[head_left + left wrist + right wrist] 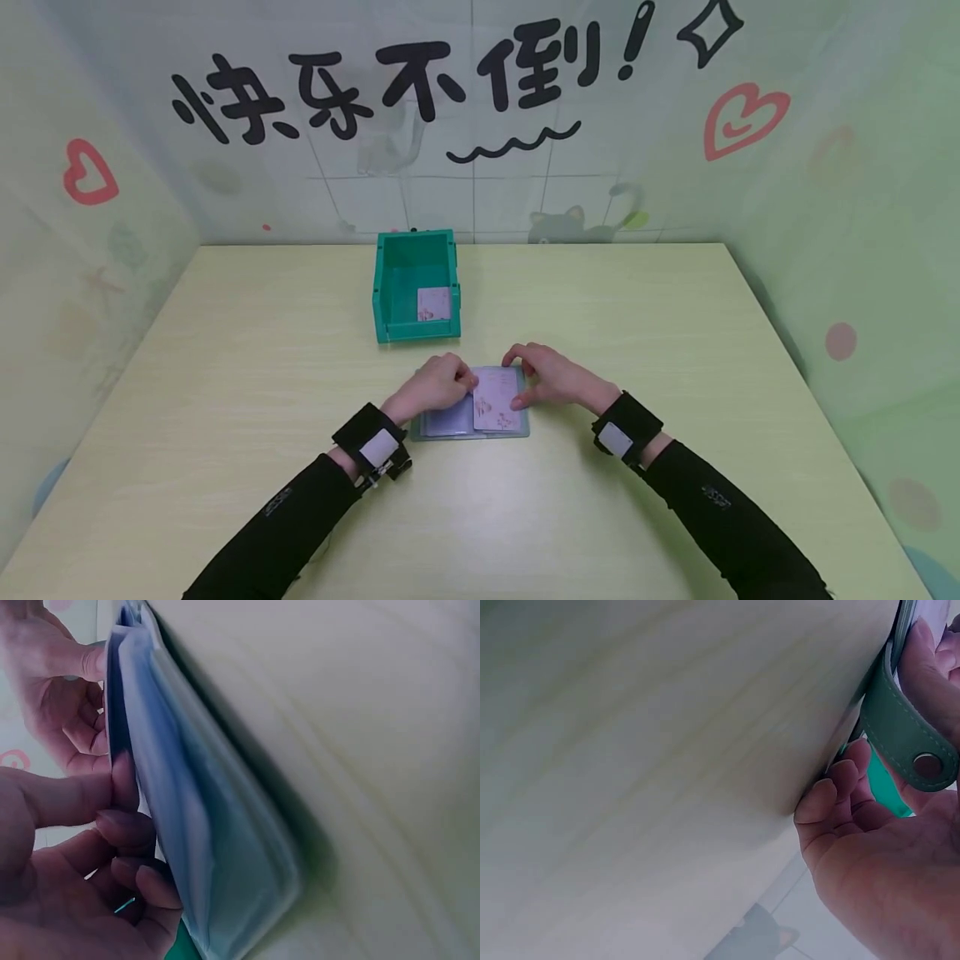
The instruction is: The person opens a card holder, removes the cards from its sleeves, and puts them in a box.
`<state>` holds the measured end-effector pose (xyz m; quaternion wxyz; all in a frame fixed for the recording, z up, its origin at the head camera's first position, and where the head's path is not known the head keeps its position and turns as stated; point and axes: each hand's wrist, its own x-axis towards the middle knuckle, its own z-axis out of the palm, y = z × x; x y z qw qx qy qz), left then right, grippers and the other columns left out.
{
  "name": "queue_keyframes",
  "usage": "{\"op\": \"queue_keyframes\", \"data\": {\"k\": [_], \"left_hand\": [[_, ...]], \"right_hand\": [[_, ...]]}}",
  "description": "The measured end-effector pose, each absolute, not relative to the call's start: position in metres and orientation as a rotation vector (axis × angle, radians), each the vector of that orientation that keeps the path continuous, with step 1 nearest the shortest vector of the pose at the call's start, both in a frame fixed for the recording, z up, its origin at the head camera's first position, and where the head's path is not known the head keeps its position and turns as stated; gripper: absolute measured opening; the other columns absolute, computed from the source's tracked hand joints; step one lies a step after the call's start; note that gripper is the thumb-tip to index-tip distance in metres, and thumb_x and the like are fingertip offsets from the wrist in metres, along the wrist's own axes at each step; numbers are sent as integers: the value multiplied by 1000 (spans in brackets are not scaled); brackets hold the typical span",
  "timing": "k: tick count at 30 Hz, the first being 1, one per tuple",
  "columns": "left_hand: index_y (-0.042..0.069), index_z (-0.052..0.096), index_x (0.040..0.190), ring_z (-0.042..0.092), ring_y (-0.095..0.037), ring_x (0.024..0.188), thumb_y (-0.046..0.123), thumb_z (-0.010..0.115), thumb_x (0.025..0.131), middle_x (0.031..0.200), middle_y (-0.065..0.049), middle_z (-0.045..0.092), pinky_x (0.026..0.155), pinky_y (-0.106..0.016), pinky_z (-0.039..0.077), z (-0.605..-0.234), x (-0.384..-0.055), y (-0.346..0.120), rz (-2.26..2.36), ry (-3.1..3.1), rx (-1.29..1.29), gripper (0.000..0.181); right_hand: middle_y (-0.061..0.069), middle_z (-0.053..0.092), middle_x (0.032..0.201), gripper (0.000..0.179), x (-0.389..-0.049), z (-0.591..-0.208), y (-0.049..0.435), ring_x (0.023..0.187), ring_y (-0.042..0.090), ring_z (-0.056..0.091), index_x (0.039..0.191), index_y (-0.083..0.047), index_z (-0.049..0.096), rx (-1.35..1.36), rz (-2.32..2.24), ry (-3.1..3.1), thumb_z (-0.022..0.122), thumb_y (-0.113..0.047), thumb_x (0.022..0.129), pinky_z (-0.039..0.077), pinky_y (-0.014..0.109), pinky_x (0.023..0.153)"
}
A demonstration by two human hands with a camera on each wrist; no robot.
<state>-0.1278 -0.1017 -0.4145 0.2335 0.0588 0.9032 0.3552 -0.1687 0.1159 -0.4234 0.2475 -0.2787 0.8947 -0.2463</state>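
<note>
An opened card album (450,425) with a green cover and clear bluish sleeves lies flat on the table. Over its right page is a pale pink card (495,404) with small printed figures. My left hand (442,383) pinches the left edge of this card between thumb and fingertips; the left wrist view shows the sleeves (161,750) spread just beside those fingers. My right hand (551,377) holds the album's right side, thumb on the page and curled fingers at its outer edge. A green strap (904,727) with a metal snap sticks out between them.
Behind the album stands a teal open bin (420,331) with another pink card (433,304) inside. The light wooden table (225,400) meets a printed backdrop (472,200) at its far edge, and more backdrop hangs on both sides.
</note>
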Motion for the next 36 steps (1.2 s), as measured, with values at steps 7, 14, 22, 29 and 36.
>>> {"op": "queue_keyframes", "data": {"k": [7,14,22,29,36], "left_hand": [[8,64,69,51,-16,59,32,70,95,59,-1,52,53,-25,28,-414,-122,-101,1004,2509,163,36],[8,62,67,49,-16,56,30,73,92,57,-1,49,52,-25,27,-413,-120,-102,1041,2522,145,35],[7,66,70,55,-17,62,28,74,92,64,-4,60,52,-24,30,-407,-118,-105,1046,2540,106,31],[3,67,81,65,-13,56,20,73,93,68,-6,70,52,-20,42,-410,-119,-109,1182,2457,50,21],[-2,66,104,66,-13,63,17,68,96,80,-9,73,59,-20,50,-408,-120,-120,1198,2425,8,20]], "right_hand": [[8,56,100,58,-168,-423,116,97,22,50,129,-10,56,-764,-667,2441,85,-25,81,41,30,82],[8,56,99,58,-168,-422,116,96,22,51,129,-12,56,-755,-656,2438,85,-26,81,41,29,81],[8,55,98,58,-169,-422,116,95,21,50,129,-12,55,-762,-654,2437,85,-26,81,40,29,79],[8,55,97,57,-170,-423,116,95,21,50,128,-12,55,-763,-655,2435,85,-27,81,39,29,79],[8,54,99,57,-169,-422,115,97,22,50,128,-12,55,-750,-657,2432,85,-26,81,40,29,80]]}}
